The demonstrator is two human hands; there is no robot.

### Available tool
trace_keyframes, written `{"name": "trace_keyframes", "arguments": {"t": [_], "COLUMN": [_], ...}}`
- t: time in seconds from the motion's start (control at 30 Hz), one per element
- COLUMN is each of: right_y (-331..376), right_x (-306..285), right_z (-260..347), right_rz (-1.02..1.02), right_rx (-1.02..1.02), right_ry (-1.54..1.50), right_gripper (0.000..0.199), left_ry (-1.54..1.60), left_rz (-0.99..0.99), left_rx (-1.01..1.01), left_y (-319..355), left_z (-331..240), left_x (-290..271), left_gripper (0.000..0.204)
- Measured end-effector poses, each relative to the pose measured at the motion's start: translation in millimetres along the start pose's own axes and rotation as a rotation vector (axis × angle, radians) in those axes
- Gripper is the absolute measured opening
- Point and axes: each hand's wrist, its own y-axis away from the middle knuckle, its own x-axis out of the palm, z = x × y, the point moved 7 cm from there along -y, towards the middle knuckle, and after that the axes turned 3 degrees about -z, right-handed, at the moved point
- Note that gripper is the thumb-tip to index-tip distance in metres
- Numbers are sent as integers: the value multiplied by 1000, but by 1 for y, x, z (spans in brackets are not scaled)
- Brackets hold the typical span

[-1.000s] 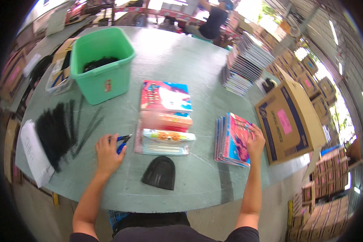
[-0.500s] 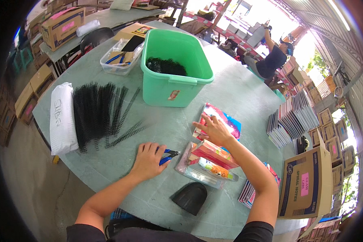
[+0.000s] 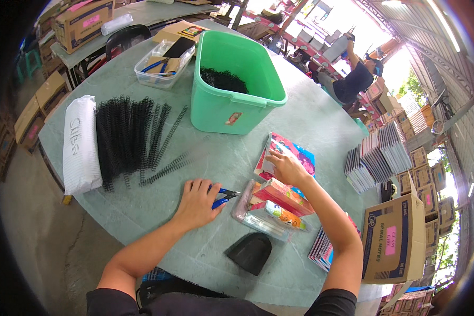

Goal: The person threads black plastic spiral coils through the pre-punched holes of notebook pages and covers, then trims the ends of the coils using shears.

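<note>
My left hand [image 3: 195, 203] covers most of the cutters [image 3: 224, 196]: only the blue handles and the metal tip show past my fingers. The fingers are curled loosely over the handles; I cannot tell whether they grip them or only rest on them. The cutters lie on the surface [image 3: 310, 118], tip pointing at the notebook stack [image 3: 271, 208] just beside them.

My right hand [image 3: 285, 167] rests palm down on the top notebook [image 3: 285, 157], fingers spread flat and relaxed, grasping nothing. This notebook lies just beyond the stack, partly hidden by my hand and wrist.

A black pouch [image 3: 251, 253] lies near the surface edge, its nature hard to make out. More notebooks [image 3: 321, 248] are mostly hidden behind my right forearm.

Black coils [image 3: 129, 138] lie to the left, beside a white bag [image 3: 79, 143]. The green bin [image 3: 234, 84] stands beyond them; its dark contents are unclear.
</note>
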Motion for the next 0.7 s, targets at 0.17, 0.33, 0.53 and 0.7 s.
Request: {"name": "trace_keyframes", "arguments": {"t": [0.17, 0.33, 0.53, 0.7], "right_y": [5, 34, 117, 160], "right_x": [-11, -67, -211, -203], "right_z": [-6, -38, -24, 7], "right_rz": [49, -466, -1104, -1538], "right_rx": [222, 272, 390, 150], "right_ry": [-218, -174, -223, -1282], "right_gripper": [47, 44, 40, 43], "left_ry": [20, 108, 364, 1664], "left_rz": [0, -164, -214, 82], "left_rx": [1, 78, 47, -590], "left_y": [3, 3, -17, -105], "left_z": [1, -8, -14, -54], "left_x": [-1, -15, -16, 0], "left_gripper": [47, 50, 43, 61]}}
